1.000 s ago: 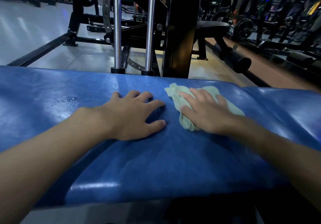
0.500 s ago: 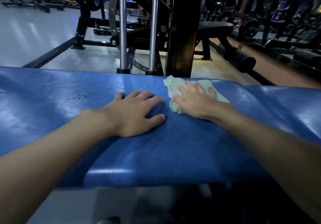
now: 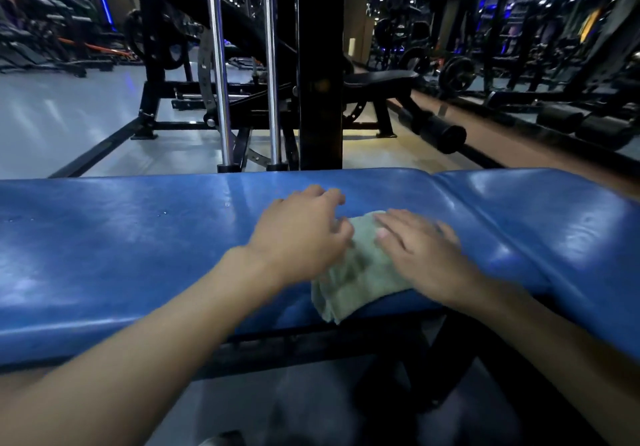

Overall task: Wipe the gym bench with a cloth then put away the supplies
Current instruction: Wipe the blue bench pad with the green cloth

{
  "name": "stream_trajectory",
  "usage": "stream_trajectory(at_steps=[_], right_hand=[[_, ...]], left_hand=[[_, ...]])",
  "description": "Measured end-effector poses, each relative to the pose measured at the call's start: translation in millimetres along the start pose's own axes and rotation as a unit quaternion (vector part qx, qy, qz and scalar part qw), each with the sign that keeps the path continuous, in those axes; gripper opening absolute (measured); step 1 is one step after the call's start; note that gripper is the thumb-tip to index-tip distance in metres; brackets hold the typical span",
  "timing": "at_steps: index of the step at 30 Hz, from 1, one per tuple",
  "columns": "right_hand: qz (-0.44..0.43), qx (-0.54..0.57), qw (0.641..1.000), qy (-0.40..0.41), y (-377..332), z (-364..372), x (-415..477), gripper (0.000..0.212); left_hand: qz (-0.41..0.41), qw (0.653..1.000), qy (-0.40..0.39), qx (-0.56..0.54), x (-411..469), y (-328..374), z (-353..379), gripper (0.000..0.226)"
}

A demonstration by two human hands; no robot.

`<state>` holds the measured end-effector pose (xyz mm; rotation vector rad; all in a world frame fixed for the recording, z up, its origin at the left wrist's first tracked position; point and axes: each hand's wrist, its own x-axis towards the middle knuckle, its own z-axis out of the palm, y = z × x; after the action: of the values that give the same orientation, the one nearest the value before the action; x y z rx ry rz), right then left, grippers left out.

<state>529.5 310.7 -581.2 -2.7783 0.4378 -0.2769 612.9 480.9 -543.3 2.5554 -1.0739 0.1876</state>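
A blue padded gym bench (image 3: 121, 245) runs across the view from left to right. A pale green cloth (image 3: 360, 279) lies on its near edge, one corner hanging over the front. My right hand (image 3: 422, 255) presses flat on the cloth's right part, fingers straight. My left hand (image 3: 304, 234) sits at the cloth's left edge, blurred; its thumb touches the cloth and its fingers are loosely bent over the pad. A few water droplets (image 3: 162, 213) dot the pad to the left.
Behind the bench stand two chrome guide rods (image 3: 218, 99) and a black upright post (image 3: 320, 82) of a weight machine. A black bench (image 3: 381, 80) and a foam roller pad (image 3: 443, 137) lie beyond. Grey floor (image 3: 52, 127) spreads at the left.
My right hand has dragged the cloth from the bench's far edge back to the near edge. My left hand has shifted right until it touches the cloth. The camera has tilted up.
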Motion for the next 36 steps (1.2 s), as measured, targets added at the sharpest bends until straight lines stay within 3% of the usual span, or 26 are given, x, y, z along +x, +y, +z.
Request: stream_trajectory(at_steps=[3,5,8,12,17,24,30,36], right_hand=[[0.048,0.005,0.998,0.041,36,-5,4,0.035],[0.059,0.020,0.997,0.051,42,-13,9,0.031],[0.030,0.038,0.996,0.078,40,-20,22,0.041],[-0.015,0.048,0.997,0.058,40,-18,41,0.039],[-0.008,-0.080,0.996,-0.043,49,7,47,0.060],[-0.012,-0.114,0.993,-0.033,52,15,51,0.087],[-0.001,-0.108,0.993,-0.054,49,12,51,0.067],[0.004,-0.065,0.997,-0.043,48,8,46,0.055]], left_hand=[[-0.007,0.999,-0.034,0.003,4,35,30,0.038],[-0.009,0.994,-0.088,0.065,5,42,55,0.048],[-0.022,0.989,-0.111,0.098,10,32,73,0.070],[-0.014,0.985,-0.138,0.107,38,7,71,0.074],[-0.038,0.978,-0.154,0.135,113,-49,73,0.081],[-0.066,0.976,-0.151,0.142,191,-86,75,0.069],[-0.060,0.975,-0.163,0.142,148,-71,75,0.084],[0.003,0.974,-0.179,0.139,36,-28,55,0.074]])
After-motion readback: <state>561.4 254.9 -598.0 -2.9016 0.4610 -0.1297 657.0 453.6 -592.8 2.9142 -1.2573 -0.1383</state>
